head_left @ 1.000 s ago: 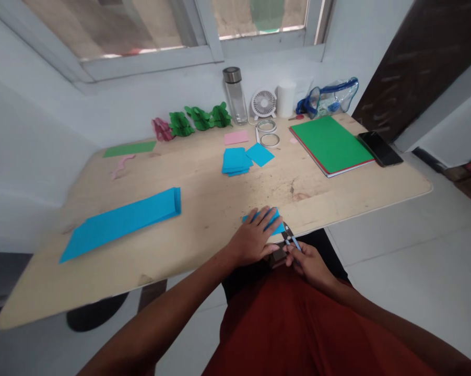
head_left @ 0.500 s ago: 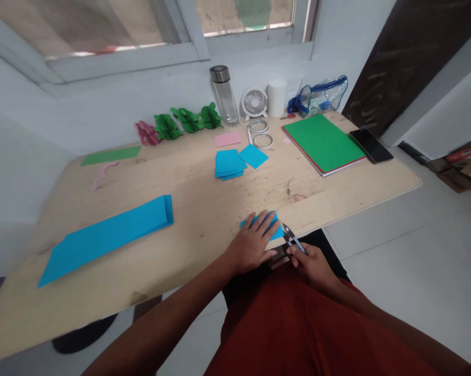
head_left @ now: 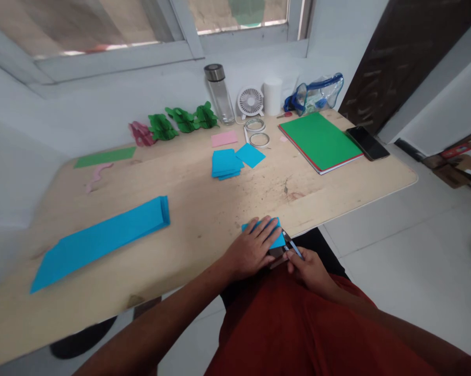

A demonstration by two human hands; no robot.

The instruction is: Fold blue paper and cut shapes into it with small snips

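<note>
My left hand (head_left: 251,248) lies flat, fingers spread, over a blue paper piece (head_left: 277,239) at the table's front edge. Closed around a small cutter-like tool (head_left: 293,245), possibly snips, is my right hand (head_left: 308,266); the tool's tip is at the paper's right edge. Farther back lies a stack of blue paper squares (head_left: 224,163) with a single blue square (head_left: 251,155) beside it. On the left rests a long folded blue paper strip (head_left: 106,240).
Along the back stand green paper shapes (head_left: 183,120), a glass bottle (head_left: 220,96), a small fan (head_left: 250,102) and a clear pouch (head_left: 321,94). Tape rolls (head_left: 259,139) lie before the fan. A green sheet (head_left: 319,141) and a phone (head_left: 367,142) are at right.
The view has shifted slightly. The blue paper under my left hand is turned a little, and the tool in my right hand sits at its right edge.
</note>
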